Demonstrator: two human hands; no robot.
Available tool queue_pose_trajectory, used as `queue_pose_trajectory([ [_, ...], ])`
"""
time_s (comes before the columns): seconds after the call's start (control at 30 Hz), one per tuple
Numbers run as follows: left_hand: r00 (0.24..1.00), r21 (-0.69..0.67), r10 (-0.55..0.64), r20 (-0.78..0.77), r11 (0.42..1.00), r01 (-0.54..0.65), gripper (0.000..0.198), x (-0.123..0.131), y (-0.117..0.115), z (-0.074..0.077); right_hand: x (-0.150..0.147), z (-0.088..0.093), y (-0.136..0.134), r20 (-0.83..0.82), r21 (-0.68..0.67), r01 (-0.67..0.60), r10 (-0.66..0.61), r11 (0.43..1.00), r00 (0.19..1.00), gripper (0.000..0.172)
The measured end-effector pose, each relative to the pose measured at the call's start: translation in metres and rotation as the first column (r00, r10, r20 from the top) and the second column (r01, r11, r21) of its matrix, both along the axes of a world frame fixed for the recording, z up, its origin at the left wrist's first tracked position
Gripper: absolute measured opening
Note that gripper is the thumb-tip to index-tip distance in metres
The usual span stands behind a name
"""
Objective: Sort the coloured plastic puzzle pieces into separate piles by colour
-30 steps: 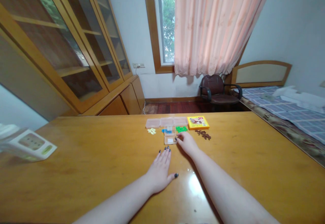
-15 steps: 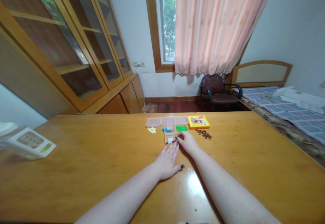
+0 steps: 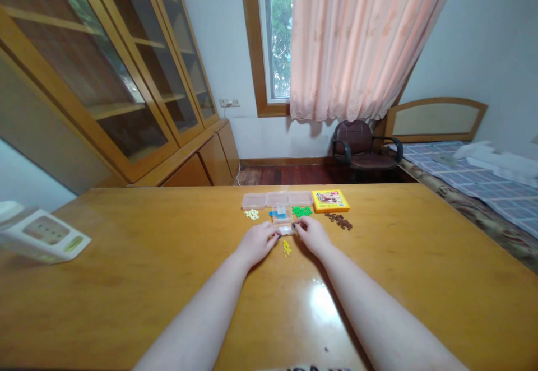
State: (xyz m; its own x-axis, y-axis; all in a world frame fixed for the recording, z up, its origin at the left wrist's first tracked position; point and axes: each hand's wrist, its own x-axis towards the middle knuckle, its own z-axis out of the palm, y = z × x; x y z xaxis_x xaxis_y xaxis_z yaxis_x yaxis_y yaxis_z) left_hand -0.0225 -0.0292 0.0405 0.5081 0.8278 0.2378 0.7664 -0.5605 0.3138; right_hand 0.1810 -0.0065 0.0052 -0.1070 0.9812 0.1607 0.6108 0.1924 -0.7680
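Between my hands is a small clear plastic box (image 3: 286,230) with its hinged lid raised at the back; a white label shows on it. My left hand (image 3: 255,244) curls its fingers at the box's left front corner. At the right edge, my right hand (image 3: 311,235) pinches the box between thumb and fingers. Just in front of the box lies a little heap of yellow pieces (image 3: 287,248) on the table. Blue pieces (image 3: 272,214) lie behind it, partly seen through the clear plastic. Green pieces (image 3: 301,212) are spread beyond my right hand.
Clear shallow trays (image 3: 254,201) line up at the back, beside a yellow printed box (image 3: 330,200). Cream pieces (image 3: 252,214) lie to the left, brown pieces (image 3: 338,221) to the right. A white container (image 3: 46,233) stands at the wooden table's (image 3: 147,247) far left.
My left hand has gone from lying flat at the front of the box to gripping its left side. Yellow pieces now show on the table in front. The box appears tipped forward.
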Motion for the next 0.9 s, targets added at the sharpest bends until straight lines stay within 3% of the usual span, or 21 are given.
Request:
queue_pose_trajectory([
  [0.2, 0.987, -0.006, -0.090, -0.130, 0.996, 0.090, 0.025, 0.010, -0.001, -0.010, 0.000, -0.001, -0.001, 0.022, -0.019, -0.015, 0.015, 1.000, 1.000, 0.014],
  [0.33, 0.983, -0.040, -0.079, -0.166, 0.996, 0.074, 0.021, 0.012, 0.000, -0.012, -0.001, -0.001, -0.001, 0.050, -0.033, -0.011, 0.013, 0.999, 0.999, 0.013],
  [0.9, 0.987, -0.098, -0.048, -0.151, 0.995, 0.033, 0.006, 0.007, -0.003, -0.001, 0.000, 0.004, -0.005, 0.092, -0.015, -0.039, 0.040, 0.999, 0.995, 0.019],
])
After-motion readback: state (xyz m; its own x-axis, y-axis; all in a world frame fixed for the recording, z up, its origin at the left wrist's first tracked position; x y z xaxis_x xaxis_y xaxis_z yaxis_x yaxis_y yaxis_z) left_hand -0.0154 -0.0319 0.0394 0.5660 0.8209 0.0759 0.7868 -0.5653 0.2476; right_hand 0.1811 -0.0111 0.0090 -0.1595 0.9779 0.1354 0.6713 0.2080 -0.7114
